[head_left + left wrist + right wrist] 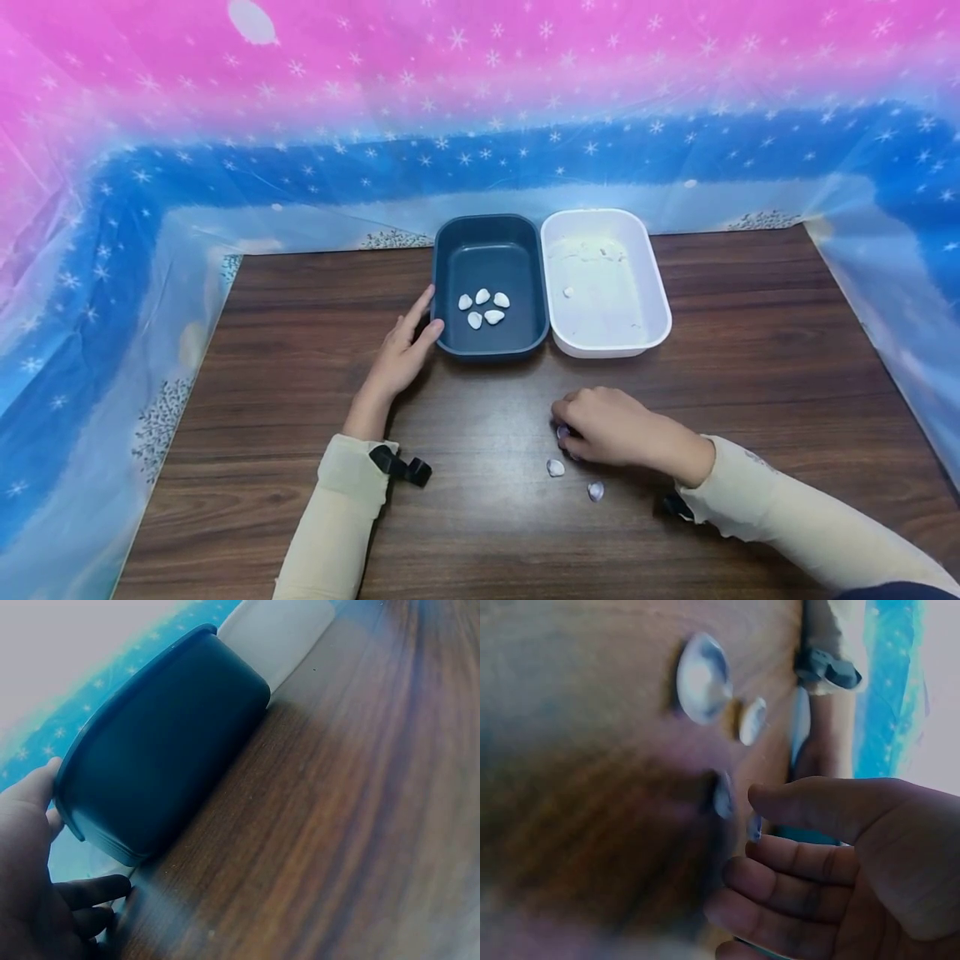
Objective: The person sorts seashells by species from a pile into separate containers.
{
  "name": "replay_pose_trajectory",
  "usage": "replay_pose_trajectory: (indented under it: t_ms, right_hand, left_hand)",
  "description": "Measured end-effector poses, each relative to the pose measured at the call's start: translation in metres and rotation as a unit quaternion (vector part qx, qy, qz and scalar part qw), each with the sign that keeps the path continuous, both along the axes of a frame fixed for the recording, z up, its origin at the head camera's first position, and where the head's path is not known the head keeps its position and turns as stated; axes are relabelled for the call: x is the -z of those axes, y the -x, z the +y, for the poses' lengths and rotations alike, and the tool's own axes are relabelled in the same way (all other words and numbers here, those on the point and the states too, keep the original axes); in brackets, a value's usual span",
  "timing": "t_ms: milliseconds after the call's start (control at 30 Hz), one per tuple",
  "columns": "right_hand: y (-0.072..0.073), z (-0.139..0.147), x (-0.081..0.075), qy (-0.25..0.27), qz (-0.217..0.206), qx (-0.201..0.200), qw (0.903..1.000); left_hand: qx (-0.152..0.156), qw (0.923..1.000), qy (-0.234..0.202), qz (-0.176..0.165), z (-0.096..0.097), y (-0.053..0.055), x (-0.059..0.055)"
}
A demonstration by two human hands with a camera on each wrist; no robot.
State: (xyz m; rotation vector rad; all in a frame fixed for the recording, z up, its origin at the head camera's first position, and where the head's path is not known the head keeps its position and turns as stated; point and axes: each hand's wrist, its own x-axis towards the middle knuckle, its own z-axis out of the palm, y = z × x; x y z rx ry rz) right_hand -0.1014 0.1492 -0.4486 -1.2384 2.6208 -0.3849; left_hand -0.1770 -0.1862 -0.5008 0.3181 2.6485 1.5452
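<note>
My left hand (401, 354) rests against the left side of the dark tray (491, 353), thumb and fingers extended; the left wrist view shows a fingertip at its rim. Inside that tray lie several white seashells (482, 297). My right hand (611, 427) is low over the table in front of the white tray (611, 348). In the right wrist view, its thumb and index finger pinch a small seashell (755, 826), seen edge-on. Another purplish shell (562, 433) shows by the fingers. Two more loose shells, one whitish (555, 468) and one purplish (596, 492), lie nearer the front.
Both trays stand side by side at the back of the brown wooden table (300, 333). A small pale piece (567, 292) and some marks show in the white tray. A pink and blue snowflake cloth (480, 158) hangs behind the table and along both sides.
</note>
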Motion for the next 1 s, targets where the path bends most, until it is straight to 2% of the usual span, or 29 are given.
replay_pose_trajectory:
  t_ms: [233, 433, 733, 1000]
  right_hand:
    - [0.011, 0.008, -0.016, 0.029, 0.005, 0.011, 0.9995]
    - [0.020, 0.013, -0.031, 0.029, 0.022, 0.008, 0.9993]
    - [0.047, 0.020, -0.055, 0.047, -0.037, 0.022, 0.9980]
    - [0.075, 0.031, -0.061, 0.064, -0.040, 0.047, 0.9960]
  left_hand:
    - [0.001, 1.0000, -0.003, 0.001, -0.001, -0.001, 0.000]
    - [0.000, 1.0000, -0.001, -0.001, 0.000, -0.001, 0.000]
    - [0.001, 1.0000, 0.000, 0.003, 0.000, -0.001, 0.000]
    - [0.002, 1.0000, -0.002, 0.005, 0.000, -0.001, 0.000]
